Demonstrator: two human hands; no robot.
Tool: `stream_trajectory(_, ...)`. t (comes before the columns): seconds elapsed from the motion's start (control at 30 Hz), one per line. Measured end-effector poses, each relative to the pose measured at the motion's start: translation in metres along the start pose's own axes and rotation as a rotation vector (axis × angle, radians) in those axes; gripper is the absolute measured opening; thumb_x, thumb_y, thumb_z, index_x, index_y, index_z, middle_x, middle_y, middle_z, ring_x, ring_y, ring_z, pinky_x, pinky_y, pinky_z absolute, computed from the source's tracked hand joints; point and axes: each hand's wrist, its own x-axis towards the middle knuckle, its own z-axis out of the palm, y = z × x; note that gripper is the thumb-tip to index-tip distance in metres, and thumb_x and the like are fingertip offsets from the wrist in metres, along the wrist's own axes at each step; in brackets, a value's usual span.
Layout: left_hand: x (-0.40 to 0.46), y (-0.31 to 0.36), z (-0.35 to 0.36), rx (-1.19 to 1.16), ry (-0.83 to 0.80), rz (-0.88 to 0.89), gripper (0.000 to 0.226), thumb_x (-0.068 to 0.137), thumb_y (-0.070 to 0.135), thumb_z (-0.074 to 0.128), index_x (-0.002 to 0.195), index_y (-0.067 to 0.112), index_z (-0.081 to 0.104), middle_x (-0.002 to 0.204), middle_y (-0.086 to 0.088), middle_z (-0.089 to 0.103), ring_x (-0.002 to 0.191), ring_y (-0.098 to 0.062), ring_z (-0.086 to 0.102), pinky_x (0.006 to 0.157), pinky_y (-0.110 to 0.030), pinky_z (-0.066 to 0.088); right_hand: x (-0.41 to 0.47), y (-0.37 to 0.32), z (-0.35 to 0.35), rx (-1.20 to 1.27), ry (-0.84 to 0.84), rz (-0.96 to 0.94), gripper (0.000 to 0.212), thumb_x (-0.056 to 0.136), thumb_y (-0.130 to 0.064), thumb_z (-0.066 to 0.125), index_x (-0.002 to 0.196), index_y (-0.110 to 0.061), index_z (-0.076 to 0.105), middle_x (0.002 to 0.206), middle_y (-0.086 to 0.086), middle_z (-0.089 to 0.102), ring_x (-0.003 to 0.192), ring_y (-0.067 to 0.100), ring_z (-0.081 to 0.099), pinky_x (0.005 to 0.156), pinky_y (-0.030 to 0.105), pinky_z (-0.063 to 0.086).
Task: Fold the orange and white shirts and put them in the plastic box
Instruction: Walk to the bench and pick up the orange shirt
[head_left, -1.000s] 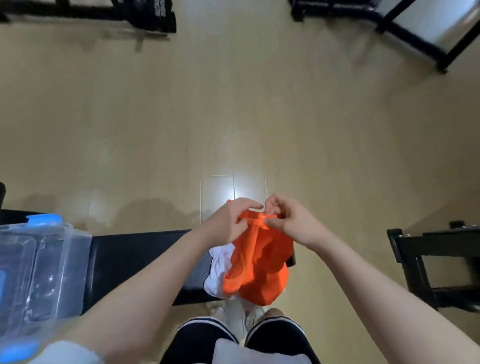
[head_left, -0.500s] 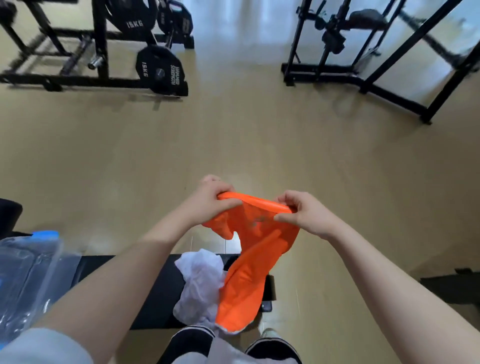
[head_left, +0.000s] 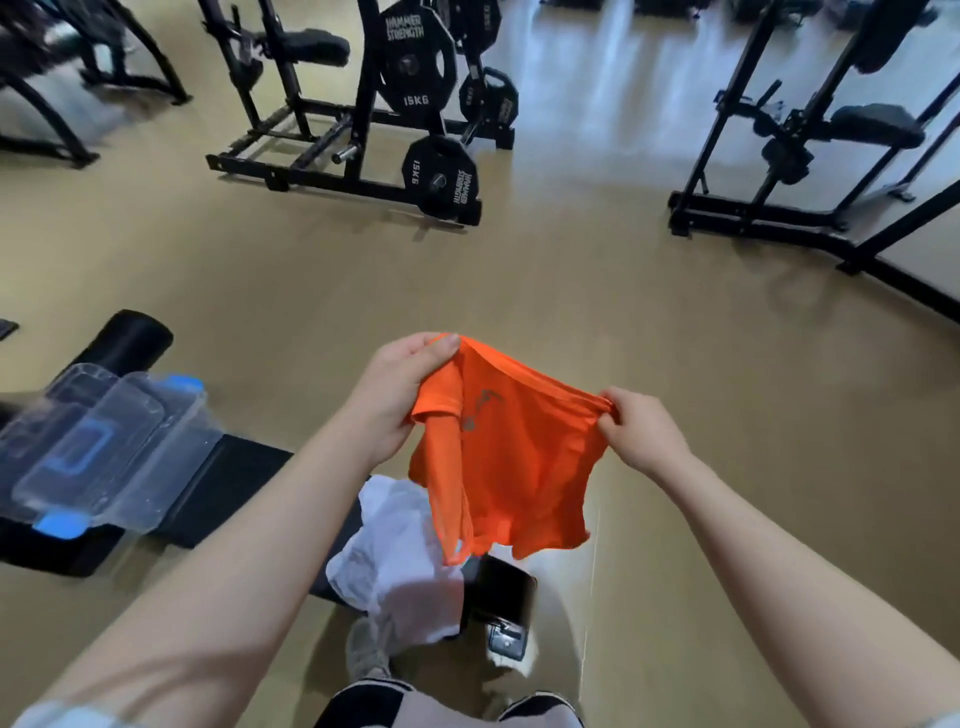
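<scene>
- Orange shirt (head_left: 511, 457) hung in the air over the near end of the bench (head_left: 228, 483), stretched by its top edge between both hands; the hem fell free below, just above the white shirt.
- Left hand (head_left: 400, 395) gripped the shirt's left upper corner, fingers and thumb curled round the cloth beside a dangling sleeve.
- Right hand (head_left: 641, 434) pinched the opposite upper corner, fingers closed on a gathered edge.
- The held edge ran from left hand to right hand, sloping slightly down toward the right; this was the shirt's long axis as held. The body of the cloth lay below and between the fingers, about equally near each hand.
- White shirt (head_left: 400, 561) lay crumpled on the bench end, unfolded, partly overhanging toward the person's feet.
- Plastic box (head_left: 98, 452) stood on the bench well to the left, its lid with blue clips apparently on; the left hand was the nearer to it.
- Judgement: folding had barely begun. The bare bench pad between box and white shirt offered a narrow laying surface; the bench edges were close, so cloth could slip off.
- Open floor (head_left: 571, 291) lay ahead; weight racks stood well apart.
</scene>
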Motion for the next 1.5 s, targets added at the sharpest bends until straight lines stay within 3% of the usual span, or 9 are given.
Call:
stream_trajectory(0.37, -0.021, -0.001, 0.007, -0.248, -0.014, -0.102, 0.017, 0.092, 0.011, 0.048, 0.098, 0.004, 0.062, 0.079, -0.005, 0.07, 0.074, -0.014, 0.064, 0.07, -0.023, 0.056, 0.0, -0.004, -0.011, 0.733, 0.109, 0.122, 0.017, 0.095, -0.016, 0.047, 0.079, -0.017, 0.053, 0.072, -0.003, 0.049, 0.07, 0.012, 0.042, 0.049, 0.009, 0.033)
stream_trajectory(0.43, -0.025, 0.004, 0.014, -0.185, -0.005, -0.135, 0.013, 0.092, 0.01, 0.05, 0.09, 0.008, 0.063, 0.068, -0.001, 0.07, 0.06, -0.008, 0.065, 0.059, -0.019, 0.054, -0.001, -0.011, -0.013, 0.642, 0.116, 0.107, 0.011, 0.095, -0.015, 0.048, 0.101, -0.011, 0.057, 0.093, 0.002, 0.056, 0.086, 0.014, 0.047, 0.062, 0.012, 0.039)
stream_trajectory(0.6, -0.032, 0.01, 0.036, 0.345, -0.082, -0.048, 0.011, 0.087, 0.015, 0.061, 0.079, 0.018, 0.067, 0.07, 0.001, 0.064, 0.06, -0.007, 0.056, 0.06, -0.022, 0.043, -0.025, -0.044, -0.022, 0.697, -0.118, -0.285, 0.056, 0.087, -0.01, 0.062, 0.137, -0.017, 0.038, 0.129, -0.005, 0.045, 0.116, 0.008, 0.045, 0.102, 0.022, 0.035)
stream_trajectory(0.7, -0.034, 0.017, 0.046, 0.685, -0.118, 0.072, 0.008, 0.082, 0.017, 0.065, 0.077, 0.015, 0.07, 0.069, -0.004, 0.063, 0.059, -0.011, 0.054, 0.056, -0.023, 0.04, -0.032, -0.063, -0.026, 0.647, -0.231, -0.45, 0.052, 0.084, -0.003, 0.063, 0.132, -0.013, 0.046, 0.124, -0.003, 0.055, 0.114, 0.003, 0.049, 0.098, 0.01, 0.035)
stream_trajectory(0.77, -0.033, 0.021, 0.047, 0.849, -0.061, 0.182, 0.008, 0.078, 0.02, 0.069, 0.075, 0.013, 0.068, 0.066, -0.003, 0.061, 0.059, -0.013, 0.052, 0.054, -0.023, 0.04, -0.034, -0.071, -0.026, 0.657, -0.245, -0.462, 0.028, 0.085, 0.002, 0.059, 0.112, -0.005, 0.061, 0.107, 0.012, 0.065, 0.099, 0.011, 0.055, 0.09, 0.022, 0.043)
stream_trajectory(0.9, -0.034, 0.014, 0.041, 0.609, -0.007, 0.227, 0.022, 0.076, 0.017, 0.074, 0.081, 0.018, 0.052, 0.056, 0.007, 0.049, 0.042, 0.001, 0.044, 0.042, -0.014, 0.036, -0.037, -0.076, -0.018, 0.769, -0.206, -0.429, 0.02, 0.087, -0.003, 0.055, 0.071, -0.016, 0.056, 0.069, 0.008, 0.052, 0.069, 0.016, 0.043, 0.061, 0.028, 0.034)
stream_trajectory(1.1, -0.038, -0.023, 0.026, 0.329, -0.106, 0.083, 0.01, 0.087, 0.01, 0.061, 0.082, 0.017, 0.059, 0.062, 0.011, 0.062, 0.055, 0.006, 0.055, 0.055, -0.004, 0.039, -0.037, -0.079, -0.011, 1.115, -0.196, -0.278, 0.021, 0.093, -0.002, 0.048, 0.08, -0.015, 0.06, 0.059, -0.011, 0.065, 0.054, -0.002, 0.055, 0.056, 0.012, 0.045)
stream_trajectory(1.2, -0.036, -0.046, 0.014, 0.322, -0.225, 0.01, 0.01, 0.082, 0.01, 0.067, 0.087, 0.015, 0.059, 0.081, -0.012, 0.054, 0.075, -0.017, 0.052, 0.077, -0.023, 0.042, -0.036, -0.074, -0.013, 1.289, -0.234, -0.209, 0.014, 0.094, -0.01, 0.048, 0.091, -0.013, 0.062, 0.07, -0.004, 0.069, 0.06, 0.008, 0.062, 0.062, 0.022, 0.051)
stream_trajectory(1.5, -0.029, -0.101, -0.016, 0.668, -0.167, -0.158, 0.015, 0.088, 0.015, 0.062, 0.075, 0.006, 0.059, 0.071, -0.004, 0.055, 0.056, -0.006, 0.049, 0.058, -0.021, 0.04, -0.031, -0.054, -0.039, 1.885, -0.162, -0.068, 0.017, 0.094, -0.013, 0.045, 0.092, -0.019, 0.06, 0.072, 0.0, 0.071, 0.059, 0.01, 0.064, 0.063, 0.026, 0.056)
